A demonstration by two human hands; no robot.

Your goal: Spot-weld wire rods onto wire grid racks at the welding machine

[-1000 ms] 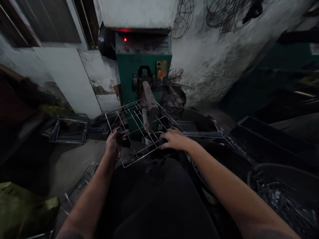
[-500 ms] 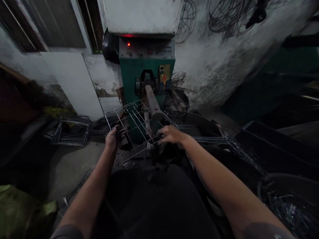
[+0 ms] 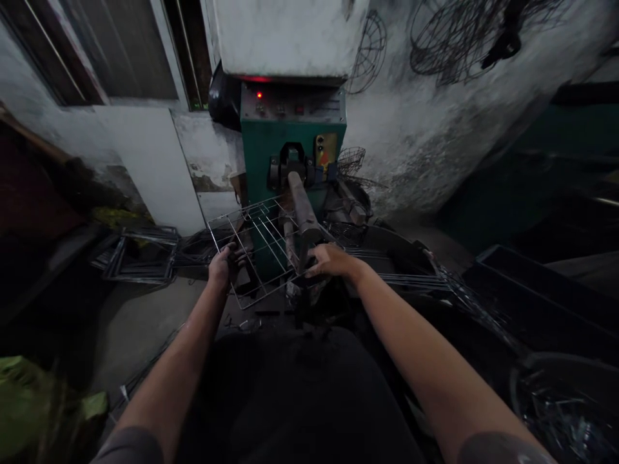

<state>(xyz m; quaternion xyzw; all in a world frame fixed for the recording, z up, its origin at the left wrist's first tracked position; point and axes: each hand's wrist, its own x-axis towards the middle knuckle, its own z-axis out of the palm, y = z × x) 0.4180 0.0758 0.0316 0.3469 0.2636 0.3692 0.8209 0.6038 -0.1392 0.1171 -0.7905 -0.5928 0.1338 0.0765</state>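
A rectangular wire rack (image 3: 264, 223) of thin shiny rods lies tilted beneath the round metal arm (image 3: 304, 209) of a green machine (image 3: 264, 132). My left hand (image 3: 223, 265) is closed around the rack's left side, fingers curled under the wire. At its near right part, my right hand (image 3: 331, 261) is closed with thumb and fingers pinched on the rack, just beside the arm's tip. The fingertips there are dark and partly hidden. Below the upper arm, a second, lower arm (image 3: 290, 241) shows through the rack's wires.
Bent wire frames (image 3: 145, 254) are stacked on the floor at left. Long rods (image 3: 411, 279) lie to the right, near a basin (image 3: 520, 380) of small metal pieces. A phone (image 3: 325, 149) rests against the machine's front. Wire baskets (image 3: 449, 38) hang on the wall.
The rack's near edge has shifted slightly away from my body, and my right hand has come closer to the arm's tip. The camera view has tilted a little. Both hands keep their grip.
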